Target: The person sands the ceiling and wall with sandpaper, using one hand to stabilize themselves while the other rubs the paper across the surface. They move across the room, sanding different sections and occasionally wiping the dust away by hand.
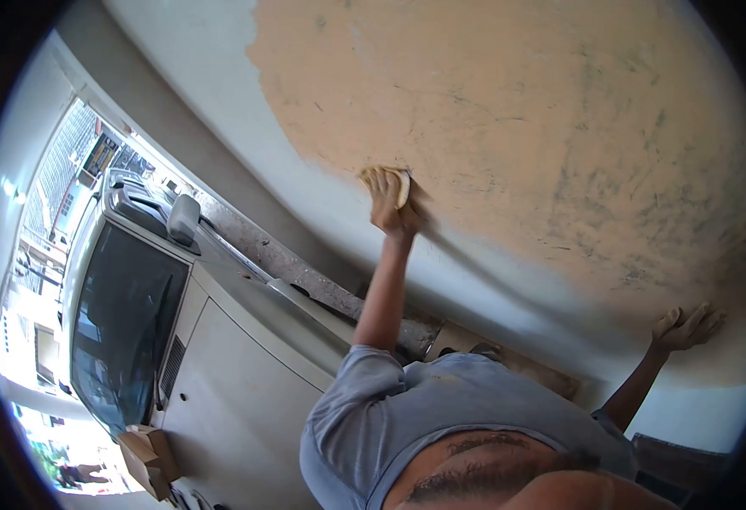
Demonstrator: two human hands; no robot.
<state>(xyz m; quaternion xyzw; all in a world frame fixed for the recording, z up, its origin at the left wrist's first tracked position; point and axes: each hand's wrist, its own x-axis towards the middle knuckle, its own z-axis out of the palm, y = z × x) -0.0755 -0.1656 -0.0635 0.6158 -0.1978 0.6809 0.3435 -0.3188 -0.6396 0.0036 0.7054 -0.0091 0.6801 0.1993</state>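
My left hand (387, 204) is pressed to the wall at the upper middle, its fingers over a pale yellowish pad (404, 189). The pad lies against the edge of a tan patch (475, 110) on the white wall (211, 76). Dark scuffs and fine marks cover much of that patch. Lower right, my right hand (687, 327) rests on the patch's lower edge with fingers spread and nothing visible in it.
A light-coloured vehicle (245, 357) stands at the left, its windshield and side mirror (183, 218) showing. A cardboard box (148, 459) is on it at lower left. Below the wall are a ledge and a dark object (679, 459) at lower right.
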